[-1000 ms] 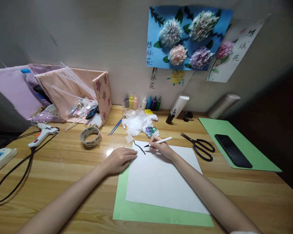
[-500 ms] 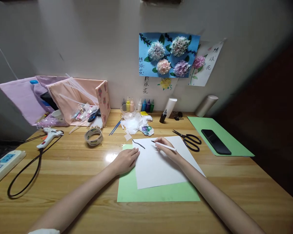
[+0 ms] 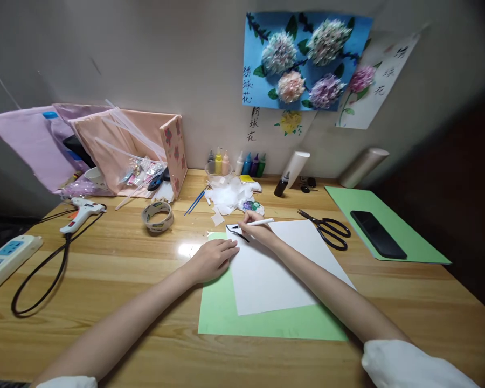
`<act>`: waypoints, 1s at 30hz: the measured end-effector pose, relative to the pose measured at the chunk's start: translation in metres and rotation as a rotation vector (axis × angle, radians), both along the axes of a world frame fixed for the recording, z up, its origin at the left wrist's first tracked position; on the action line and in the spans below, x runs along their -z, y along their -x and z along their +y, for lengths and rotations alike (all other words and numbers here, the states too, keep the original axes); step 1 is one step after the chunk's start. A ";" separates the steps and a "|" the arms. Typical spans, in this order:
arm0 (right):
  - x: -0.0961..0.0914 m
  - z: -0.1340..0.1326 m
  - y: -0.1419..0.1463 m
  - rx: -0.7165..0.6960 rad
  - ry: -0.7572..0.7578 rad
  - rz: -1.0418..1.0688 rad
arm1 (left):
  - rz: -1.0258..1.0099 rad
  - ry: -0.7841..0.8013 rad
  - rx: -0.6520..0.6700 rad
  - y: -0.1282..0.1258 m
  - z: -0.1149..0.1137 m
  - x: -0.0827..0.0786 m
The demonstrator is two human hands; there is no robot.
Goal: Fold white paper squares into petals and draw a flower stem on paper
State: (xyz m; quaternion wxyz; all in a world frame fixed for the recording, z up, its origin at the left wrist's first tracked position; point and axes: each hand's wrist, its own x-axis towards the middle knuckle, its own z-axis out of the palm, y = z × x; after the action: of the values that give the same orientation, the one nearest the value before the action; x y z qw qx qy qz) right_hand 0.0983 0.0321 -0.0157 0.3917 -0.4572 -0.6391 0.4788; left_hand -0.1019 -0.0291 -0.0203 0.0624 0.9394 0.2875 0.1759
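A white sheet of paper [image 3: 278,264] lies on a green sheet [image 3: 226,312] on the wooden table. My right hand [image 3: 258,231] pinches a white brush pen [image 3: 258,222] whose dark tip touches the sheet's far left corner, beside a curved black stroke [image 3: 239,235]. My left hand [image 3: 214,257] rests palm down with fingers stretched out on the paper's left edge.
Black scissors [image 3: 327,229], a paint palette [image 3: 253,206] and tissue scraps [image 3: 228,196] lie just beyond the paper. A tape roll [image 3: 157,216], glue gun [image 3: 78,213] with cable and power strip [image 3: 4,256] sit left. A phone [image 3: 378,234] lies on green paper right. Paint bottles [image 3: 236,163] line the wall.
The paper has turned a little under my left hand. My right hand moved left, bringing the pen tip from mid-sheet back to the black stroke at the corner. The camera tilted down.
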 end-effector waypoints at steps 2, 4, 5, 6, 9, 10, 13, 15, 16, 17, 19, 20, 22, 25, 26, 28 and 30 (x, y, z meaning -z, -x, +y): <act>0.005 0.007 0.009 -0.019 -0.004 0.000 | -0.011 0.013 0.006 0.001 0.002 0.001; 0.010 0.010 0.012 -0.038 -0.008 -0.002 | -0.017 0.023 0.004 0.002 0.004 0.002; 0.012 0.010 0.011 -0.036 -0.011 0.000 | -0.020 0.031 0.004 0.003 0.005 0.002; 0.013 0.010 0.011 -0.024 -0.013 0.006 | -0.022 0.042 0.006 0.003 0.006 0.003; 0.016 0.011 0.008 0.038 -0.012 0.030 | -0.031 0.078 0.012 0.004 0.009 0.003; 0.016 0.011 0.007 0.049 -0.009 0.034 | -0.035 0.087 0.015 0.005 0.010 0.003; 0.014 0.013 0.008 0.047 -0.002 0.017 | -0.044 0.102 0.022 0.006 0.012 0.004; 0.013 0.013 0.008 0.049 -0.014 -0.014 | -0.045 0.110 0.025 0.006 0.012 0.005; 0.012 0.013 0.008 0.052 -0.017 -0.030 | -0.043 0.114 0.025 0.006 0.013 0.005; 0.011 0.012 0.009 0.054 -0.019 -0.047 | -0.041 0.119 0.023 0.006 0.013 0.006; 0.010 0.012 0.008 0.056 -0.023 -0.071 | -0.034 0.130 0.022 0.006 0.013 0.006; 0.010 0.012 0.008 0.055 -0.025 -0.076 | -0.031 0.135 0.022 0.006 0.013 0.006; 0.011 0.012 0.008 0.050 -0.031 -0.078 | -0.028 0.142 0.023 0.006 0.013 0.007; 0.012 0.013 0.006 0.039 -0.050 -0.087 | -0.024 0.147 0.018 0.006 0.013 0.006; 0.012 0.013 0.005 0.038 -0.060 -0.094 | -0.022 0.147 0.016 0.006 0.013 0.006; 0.013 0.014 0.004 0.041 -0.075 -0.108 | -0.017 0.149 0.017 0.006 0.013 0.006; 0.015 0.015 0.003 0.044 -0.077 -0.114 | -0.013 0.151 0.021 0.006 0.013 0.006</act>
State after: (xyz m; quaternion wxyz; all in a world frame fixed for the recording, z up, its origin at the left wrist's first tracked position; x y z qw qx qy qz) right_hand 0.0954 0.0468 -0.0306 0.3826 -0.4822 -0.6681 0.4181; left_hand -0.1079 -0.0159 -0.0262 0.1369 0.9338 0.2896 0.1593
